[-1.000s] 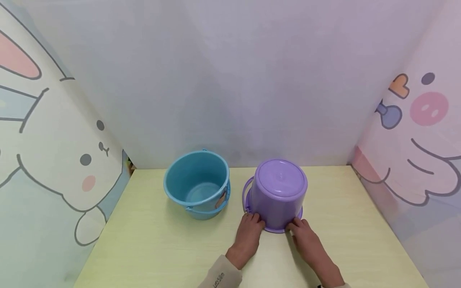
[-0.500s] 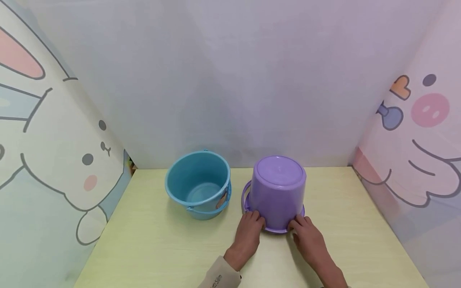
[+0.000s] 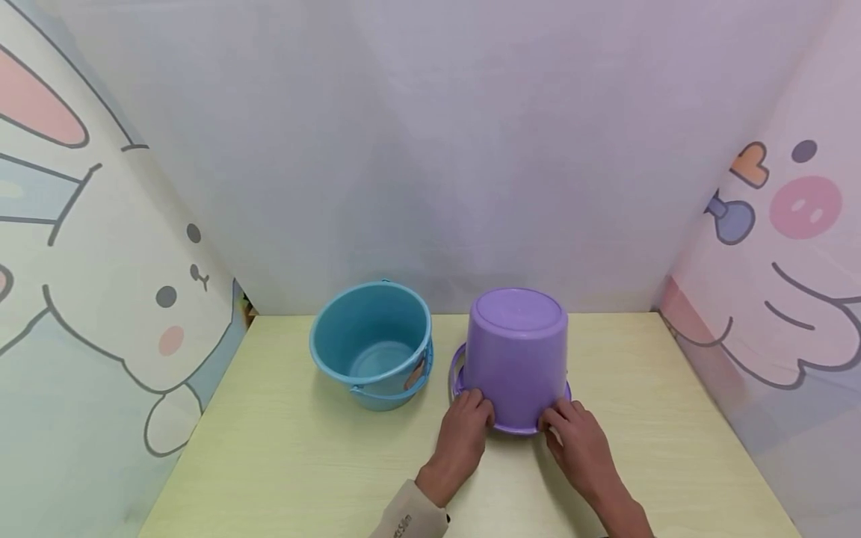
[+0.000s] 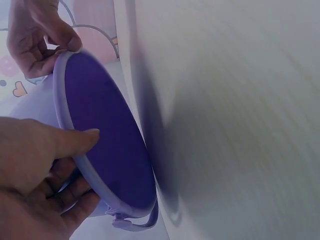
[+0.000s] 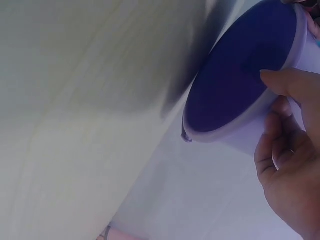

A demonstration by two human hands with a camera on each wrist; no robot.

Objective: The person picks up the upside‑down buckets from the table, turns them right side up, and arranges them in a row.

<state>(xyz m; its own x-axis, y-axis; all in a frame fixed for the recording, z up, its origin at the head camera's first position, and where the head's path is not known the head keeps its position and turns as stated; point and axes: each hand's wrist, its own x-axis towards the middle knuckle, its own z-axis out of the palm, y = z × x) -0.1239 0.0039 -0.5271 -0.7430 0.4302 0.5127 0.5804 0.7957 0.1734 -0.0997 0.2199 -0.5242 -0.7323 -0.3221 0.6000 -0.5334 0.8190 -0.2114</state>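
A purple bucket (image 3: 516, 359) is upside down, its base facing up and its near rim raised off the table, as both wrist views show. My left hand (image 3: 461, 437) pinches the rim at its near left, thumb inside the mouth and fingers outside. On the near right, my right hand (image 3: 580, 448) pinches the same rim with its thumb (image 5: 285, 82) on the inner side. The bucket's handle (image 3: 457, 371) hangs at its left side. In the left wrist view the far rim leans close to the table and the inside looks dark.
A light blue bucket (image 3: 377, 329) stands upright to the left, mouth up, its handle (image 3: 393, 392) lowered along the front. Both buckets are on a pale wooden table (image 3: 303, 471). A plain cloth wall (image 3: 430, 149) rises behind, with cartoon-printed panels at either side.
The purple bucket's base has tipped away from me and slightly left as the near rim is lifted. Both hands keep their hold on the rim and have risen slightly. The blue bucket stays put.
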